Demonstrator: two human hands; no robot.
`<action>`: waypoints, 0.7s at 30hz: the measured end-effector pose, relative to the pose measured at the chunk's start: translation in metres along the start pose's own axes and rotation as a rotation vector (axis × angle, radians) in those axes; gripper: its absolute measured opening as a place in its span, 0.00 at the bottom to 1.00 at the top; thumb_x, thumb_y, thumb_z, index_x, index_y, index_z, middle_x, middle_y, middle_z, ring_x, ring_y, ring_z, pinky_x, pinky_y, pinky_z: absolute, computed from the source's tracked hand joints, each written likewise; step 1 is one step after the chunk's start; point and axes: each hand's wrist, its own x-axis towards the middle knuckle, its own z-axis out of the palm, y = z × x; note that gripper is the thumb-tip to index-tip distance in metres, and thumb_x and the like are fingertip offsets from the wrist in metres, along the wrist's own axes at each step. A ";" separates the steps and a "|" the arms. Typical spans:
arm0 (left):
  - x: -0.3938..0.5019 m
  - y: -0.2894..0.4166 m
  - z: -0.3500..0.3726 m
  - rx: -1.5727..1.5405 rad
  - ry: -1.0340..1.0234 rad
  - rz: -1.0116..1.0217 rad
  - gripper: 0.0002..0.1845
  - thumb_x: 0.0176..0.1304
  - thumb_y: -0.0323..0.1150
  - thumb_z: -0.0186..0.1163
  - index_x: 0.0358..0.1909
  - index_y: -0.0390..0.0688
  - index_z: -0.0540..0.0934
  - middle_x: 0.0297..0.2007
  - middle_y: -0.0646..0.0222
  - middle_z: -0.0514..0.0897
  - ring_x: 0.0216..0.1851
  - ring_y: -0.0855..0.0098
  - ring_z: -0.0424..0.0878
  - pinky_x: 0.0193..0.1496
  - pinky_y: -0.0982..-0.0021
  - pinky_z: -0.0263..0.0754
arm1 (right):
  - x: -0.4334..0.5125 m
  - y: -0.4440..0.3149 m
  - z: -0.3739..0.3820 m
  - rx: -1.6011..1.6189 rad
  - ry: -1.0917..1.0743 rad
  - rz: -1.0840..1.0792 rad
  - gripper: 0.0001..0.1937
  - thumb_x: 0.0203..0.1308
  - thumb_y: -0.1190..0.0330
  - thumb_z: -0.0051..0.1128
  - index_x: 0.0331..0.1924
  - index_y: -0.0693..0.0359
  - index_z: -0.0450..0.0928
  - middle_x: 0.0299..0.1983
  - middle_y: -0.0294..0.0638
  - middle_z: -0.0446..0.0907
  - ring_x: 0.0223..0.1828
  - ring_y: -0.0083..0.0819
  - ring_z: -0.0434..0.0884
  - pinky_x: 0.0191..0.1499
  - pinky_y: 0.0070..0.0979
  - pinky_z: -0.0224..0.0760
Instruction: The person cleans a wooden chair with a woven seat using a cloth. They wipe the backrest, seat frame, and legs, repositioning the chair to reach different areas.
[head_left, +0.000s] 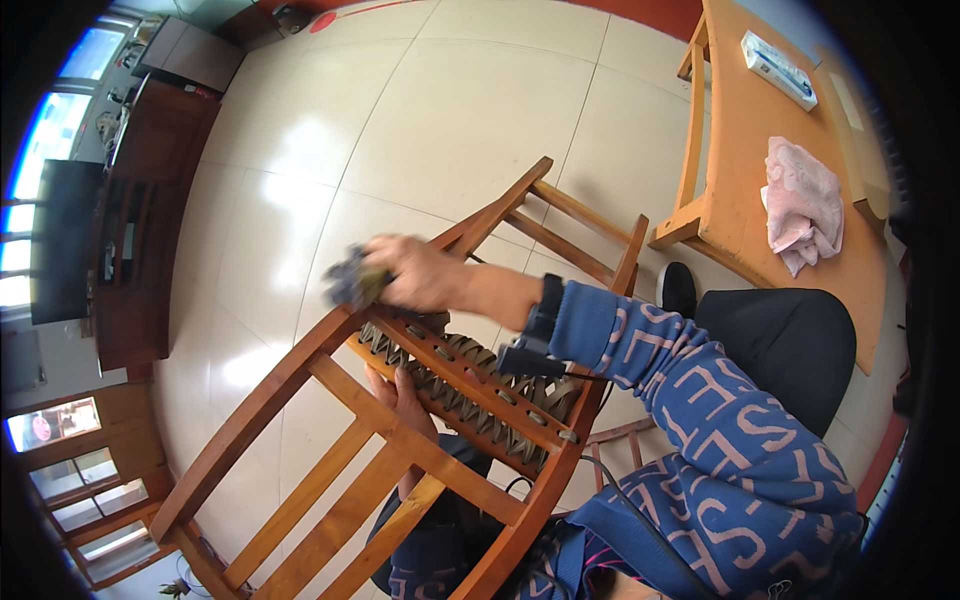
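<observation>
A wooden chair (341, 352) lies tipped before me, its slatted back towards the bottom left and its legs pointing up and right. Olive cord is laced through holes in the rails and crosses to form the seat (480, 401). My right hand (416, 274), blurred, grips a crumpled dark grey and olive cloth (352, 279) at the corner where the seat rail meets the back post. Below it, my left hand (405, 401) holds the chair's lower seat rail; the back slats partly hide the forearm. A black strap with a device (532, 352) circles my right wrist.
A wooden table (739, 187) at right bears a folded pink towel (802, 199) and a tissue pack (780, 69). A dark wooden cabinet (146, 195) with a screen (64, 240) stands at left. Pale tiles (465, 105) cover the floor. A black cable (637, 495) runs beside my right arm.
</observation>
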 end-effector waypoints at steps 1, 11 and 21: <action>0.001 -0.001 0.000 -0.007 -0.018 0.042 0.17 0.78 0.30 0.44 0.65 0.40 0.63 0.40 0.67 0.79 0.36 0.76 0.79 0.37 0.78 0.75 | 0.007 -0.026 0.012 0.102 -0.016 -0.093 0.14 0.52 0.74 0.65 0.44 0.56 0.87 0.47 0.45 0.82 0.51 0.40 0.80 0.58 0.35 0.74; 0.001 -0.010 -0.006 -0.122 -0.073 0.010 0.20 0.75 0.28 0.49 0.67 0.41 0.64 0.40 0.69 0.79 0.34 0.79 0.75 0.39 0.76 0.72 | 0.016 -0.026 0.013 -0.270 -0.047 -0.202 0.13 0.51 0.77 0.61 0.38 0.47 0.89 0.54 0.48 0.81 0.54 0.42 0.81 0.58 0.36 0.77; 0.005 -0.016 -0.001 -0.139 -0.061 0.014 0.25 0.74 0.24 0.48 0.71 0.40 0.60 0.44 0.67 0.78 0.40 0.77 0.76 0.45 0.74 0.74 | -0.070 0.133 -0.110 -0.922 0.305 0.535 0.14 0.50 0.73 0.60 0.43 0.59 0.84 0.45 0.52 0.77 0.48 0.51 0.80 0.53 0.42 0.76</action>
